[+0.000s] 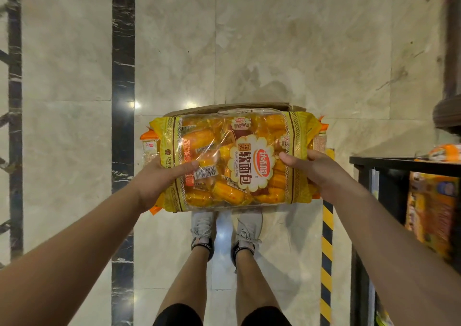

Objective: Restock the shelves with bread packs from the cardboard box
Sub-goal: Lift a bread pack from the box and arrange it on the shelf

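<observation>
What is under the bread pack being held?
The cardboard box, only its far rim showing, and orange packs peeking out at both sides. The held bread pack covers the rest.

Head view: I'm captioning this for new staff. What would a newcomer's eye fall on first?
The big yellow-orange bread pack at centre frame, gripped at its ends by the left hand and right hand. Behind it peeks the cardboard box on the marble floor; a black shelf holding more orange packs stands at the right.
</observation>
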A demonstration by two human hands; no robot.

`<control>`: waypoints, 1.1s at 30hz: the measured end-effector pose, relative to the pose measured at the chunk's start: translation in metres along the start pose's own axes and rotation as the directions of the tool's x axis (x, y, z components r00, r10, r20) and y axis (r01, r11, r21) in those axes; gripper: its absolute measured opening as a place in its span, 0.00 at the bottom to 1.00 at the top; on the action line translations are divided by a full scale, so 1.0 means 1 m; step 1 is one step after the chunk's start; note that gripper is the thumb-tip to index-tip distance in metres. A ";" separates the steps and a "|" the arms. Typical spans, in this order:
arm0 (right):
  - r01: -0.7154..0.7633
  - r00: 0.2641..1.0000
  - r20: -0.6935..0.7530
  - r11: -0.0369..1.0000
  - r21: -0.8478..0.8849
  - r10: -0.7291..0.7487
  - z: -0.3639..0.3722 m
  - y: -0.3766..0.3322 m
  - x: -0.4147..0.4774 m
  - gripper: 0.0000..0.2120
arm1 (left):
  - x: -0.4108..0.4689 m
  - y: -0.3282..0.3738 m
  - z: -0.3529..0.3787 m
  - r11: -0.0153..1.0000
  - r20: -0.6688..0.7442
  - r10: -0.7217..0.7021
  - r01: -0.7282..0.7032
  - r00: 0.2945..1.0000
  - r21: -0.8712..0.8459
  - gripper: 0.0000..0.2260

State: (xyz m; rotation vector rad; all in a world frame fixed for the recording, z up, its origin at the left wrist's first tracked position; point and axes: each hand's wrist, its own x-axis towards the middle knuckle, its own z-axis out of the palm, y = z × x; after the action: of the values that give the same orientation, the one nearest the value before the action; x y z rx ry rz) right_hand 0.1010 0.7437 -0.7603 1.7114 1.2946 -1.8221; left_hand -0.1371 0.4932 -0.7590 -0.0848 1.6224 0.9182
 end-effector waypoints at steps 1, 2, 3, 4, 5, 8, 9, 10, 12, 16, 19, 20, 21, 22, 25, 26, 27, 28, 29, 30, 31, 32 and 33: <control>0.032 0.999 -0.023 0.999 -0.007 -0.032 -0.001 0.001 -0.005 0.38 | -0.006 0.002 0.000 1.000 0.028 0.015 -0.015 0.999 -0.006 0.49; 0.072 0.996 -0.048 0.997 -0.015 -0.073 -0.003 0.001 -0.012 0.38 | -0.013 0.004 0.000 1.000 0.046 0.020 -0.020 0.999 -0.012 0.50; 0.112 0.991 -0.065 0.994 -0.017 -0.113 -0.006 0.001 -0.021 0.38 | -0.020 0.007 0.000 1.000 0.057 0.025 -0.024 0.998 -0.015 0.51; 0.146 0.987 -0.070 0.989 -0.009 -0.146 -0.009 0.000 -0.030 0.37 | -0.028 0.011 0.001 0.999 0.059 0.032 -0.032 0.998 -0.013 0.51; 0.168 0.984 -0.067 0.986 0.010 -0.167 -0.012 -0.002 -0.041 0.38 | -0.036 0.015 0.002 0.999 0.057 0.040 -0.040 0.998 -0.012 0.50; 0.199 0.980 -0.029 0.974 0.104 -0.197 -0.024 -0.010 -0.080 0.46 | -0.066 0.036 0.006 0.998 0.052 0.065 -0.064 0.997 -0.007 0.36; 0.203 0.979 -0.011 0.971 0.127 -0.203 -0.028 -0.014 -0.096 0.47 | -0.077 0.043 0.008 0.997 0.056 0.071 -0.071 0.996 0.002 0.32; 0.215 0.976 0.014 0.966 0.147 -0.219 -0.031 -0.016 -0.111 0.44 | -0.088 0.051 0.010 0.997 0.058 0.076 -0.077 0.995 0.018 0.32; 0.236 0.968 0.048 0.957 0.171 -0.248 -0.038 -0.022 -0.144 0.34 | -0.112 0.067 0.013 0.995 0.060 0.094 -0.097 0.994 0.036 0.36; 0.266 0.961 0.016 0.938 0.222 -0.276 -0.052 -0.029 -0.204 0.45 | -0.164 0.105 0.020 0.975 0.118 0.173 -0.188 0.978 0.122 0.43; 0.329 0.938 0.009 0.896 0.297 -0.347 -0.064 -0.034 -0.252 0.49 | -0.208 0.133 0.029 0.946 0.198 0.236 -0.271 0.951 0.177 0.43; 0.355 0.928 -0.003 0.879 0.318 -0.373 -0.068 -0.034 -0.268 0.49 | -0.222 0.143 0.033 0.933 0.215 0.261 -0.303 0.941 0.193 0.44; 0.378 0.920 -0.030 0.864 0.333 -0.391 -0.071 -0.033 -0.285 0.49 | -0.236 0.152 0.037 0.922 0.230 0.280 -0.327 0.932 0.205 0.46; 0.399 0.912 -0.060 0.846 0.354 -0.405 -0.074 -0.031 -0.300 0.49 | -0.249 0.158 0.042 0.914 0.236 0.298 -0.348 0.925 0.209 0.48; 0.453 0.888 -0.123 0.795 0.403 -0.444 -0.083 -0.024 -0.340 0.49 | -0.280 0.177 0.054 0.905 0.258 0.324 -0.378 0.910 0.197 0.49; 0.475 0.876 -0.146 0.774 0.418 -0.459 -0.088 -0.020 -0.356 0.48 | -0.291 0.184 0.062 0.894 0.276 0.336 -0.397 0.901 0.207 0.48; 0.497 0.864 -0.168 0.752 0.433 -0.474 -0.093 -0.015 -0.369 0.48 | -0.299 0.189 0.069 0.884 0.291 0.348 -0.415 0.891 0.215 0.47; 0.516 0.854 -0.198 0.733 0.443 -0.481 -0.096 -0.010 -0.381 0.48 | -0.306 0.194 0.077 0.874 0.294 0.362 -0.432 0.885 0.222 0.48; 0.537 0.842 -0.235 0.717 0.445 -0.485 -0.099 -0.004 -0.393 0.47 | -0.311 0.199 0.085 0.867 0.312 0.367 -0.444 0.876 0.226 0.48; 0.555 0.832 -0.275 0.700 0.449 -0.482 -0.103 0.002 -0.403 0.47 | -0.315 0.204 0.094 0.862 0.333 0.365 -0.451 0.869 0.232 0.48; 0.568 0.823 -0.313 0.687 0.454 -0.474 -0.106 0.010 -0.414 0.46 | -0.318 0.208 0.104 0.860 0.357 0.355 -0.452 0.864 0.237 0.46; 0.578 0.816 -0.347 0.675 0.459 -0.462 -0.109 0.016 -0.424 0.44 | -0.321 0.212 0.114 0.859 0.373 0.344 -0.449 0.862 0.246 0.46; 0.588 0.807 -0.382 0.668 0.456 -0.450 -0.111 0.023 -0.435 0.40 | -0.323 0.215 0.124 0.853 0.395 0.339 -0.456 0.854 0.254 0.47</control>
State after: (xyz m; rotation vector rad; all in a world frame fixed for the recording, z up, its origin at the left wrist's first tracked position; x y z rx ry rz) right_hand 0.2859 0.6707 -0.3569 2.0431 1.5894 -2.6096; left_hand -0.0565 0.5782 -0.3690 0.6513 1.4696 0.8912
